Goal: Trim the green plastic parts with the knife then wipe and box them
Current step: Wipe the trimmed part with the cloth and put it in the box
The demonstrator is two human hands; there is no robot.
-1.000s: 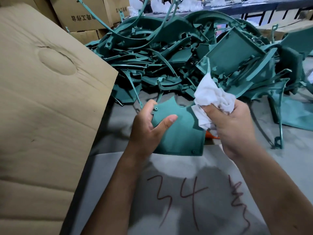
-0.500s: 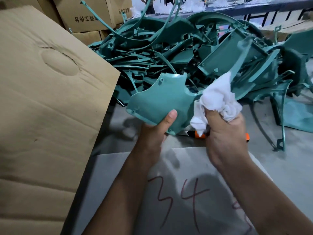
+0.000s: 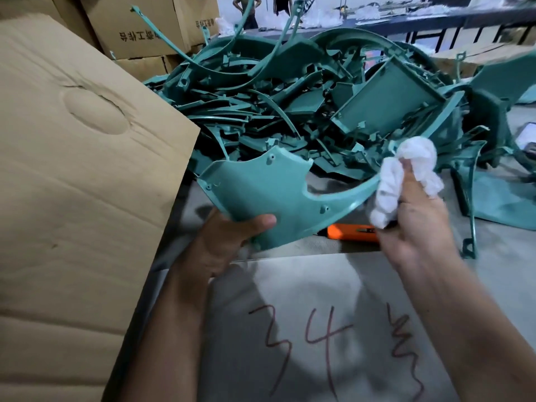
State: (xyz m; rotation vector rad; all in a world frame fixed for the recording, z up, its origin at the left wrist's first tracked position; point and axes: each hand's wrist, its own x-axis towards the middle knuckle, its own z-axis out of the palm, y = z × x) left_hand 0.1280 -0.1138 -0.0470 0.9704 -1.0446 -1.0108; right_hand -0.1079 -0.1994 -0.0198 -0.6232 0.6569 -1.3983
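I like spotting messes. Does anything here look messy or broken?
Nothing looks broken. The green parts lie in a big tangled heap at the back of the table. The cardboard flap on the left has a round dent. An orange knife lies half hidden under the held green part.

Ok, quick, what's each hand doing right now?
Left hand: grips the lower edge of the curved green plastic panel.
Right hand: holds the crumpled white cloth against the panel's thin arm.
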